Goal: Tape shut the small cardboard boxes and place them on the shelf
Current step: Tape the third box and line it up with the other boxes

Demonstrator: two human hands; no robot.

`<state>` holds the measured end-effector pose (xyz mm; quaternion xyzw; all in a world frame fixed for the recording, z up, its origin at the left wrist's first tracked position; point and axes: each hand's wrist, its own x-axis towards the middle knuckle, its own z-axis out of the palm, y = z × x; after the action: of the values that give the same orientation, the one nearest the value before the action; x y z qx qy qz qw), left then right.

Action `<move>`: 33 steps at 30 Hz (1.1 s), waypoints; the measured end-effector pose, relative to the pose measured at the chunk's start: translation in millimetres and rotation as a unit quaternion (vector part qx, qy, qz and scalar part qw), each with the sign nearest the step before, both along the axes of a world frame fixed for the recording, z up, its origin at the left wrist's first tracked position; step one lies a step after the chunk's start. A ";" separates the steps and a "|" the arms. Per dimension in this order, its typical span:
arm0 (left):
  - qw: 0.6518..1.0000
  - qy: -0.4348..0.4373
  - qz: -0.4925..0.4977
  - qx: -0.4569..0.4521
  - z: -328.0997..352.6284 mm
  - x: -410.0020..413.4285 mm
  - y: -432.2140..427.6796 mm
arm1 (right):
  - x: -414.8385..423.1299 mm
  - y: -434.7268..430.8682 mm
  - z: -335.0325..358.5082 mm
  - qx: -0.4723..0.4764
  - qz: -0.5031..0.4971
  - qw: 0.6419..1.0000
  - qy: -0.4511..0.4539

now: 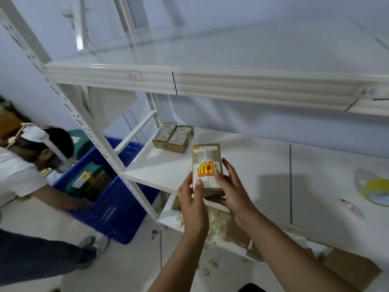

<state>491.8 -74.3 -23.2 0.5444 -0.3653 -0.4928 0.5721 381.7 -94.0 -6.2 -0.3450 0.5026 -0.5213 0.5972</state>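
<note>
White metal shelving [221, 81] fills our view, its boards running off toward 2 o'clock against a pale wall. Dead centre we've got the small cardboard box [207, 165] up in both hands, held just over the front edge of the middle shelf board [263, 163], long side pointing to 12 o'clock, with a yellow-and-red handling sticker [206, 169] on its top face. Our left hand [192, 199] is clamped on the near left side, thumb pressed flat on top, and our right hand [233, 190] is wrapped on the near right side and underneath, fingers closed on the box, thumb on the sticker. At 11 o'clock from the box, two more small boxes [173, 137] sit touching side by side at the back left of that same board. Over at 3 o'clock a roll of tape [376, 186] lies on the board, blurred. At 9 o'clock another person [23, 175] bends over a blue plastic crate [109, 207] on the floor, one hand inside it. Below, at 5 o'clock, flattened cardboard [349, 268] and pale packing scraps [219, 220] lie on the lowest shelf.
</note>
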 end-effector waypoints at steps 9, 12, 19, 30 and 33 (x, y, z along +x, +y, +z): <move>1.000 -0.024 0.003 0.017 -20.5 18.8 -92.0 | 2.2 -94.1 -22.3 0.028 0.045 0.998 0.041; 0.996 -0.078 -0.031 0.032 -29.7 28.9 -128.8 | 4.9 -127.6 -30.6 0.037 0.025 0.989 0.140; 0.958 -0.253 -0.136 0.019 -49.4 53.5 -209.1 | 11.1 -196.6 -50.1 0.087 -0.008 0.977 0.194; 0.756 -0.616 -0.206 -0.083 -83.3 85.2 -302.3 | 29.8 -260.9 -84.1 0.122 -0.072 0.973 0.181; 0.723 -0.652 -0.200 -0.112 -89.5 91.1 -315.8 | 35.7 -265.2 -89.7 0.133 -0.082 0.972 0.175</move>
<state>582.9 -390.1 -112.6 0.5773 -0.8014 -0.0745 0.1376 417.4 -359.3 -96.0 -0.3059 0.6904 -0.4284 0.4962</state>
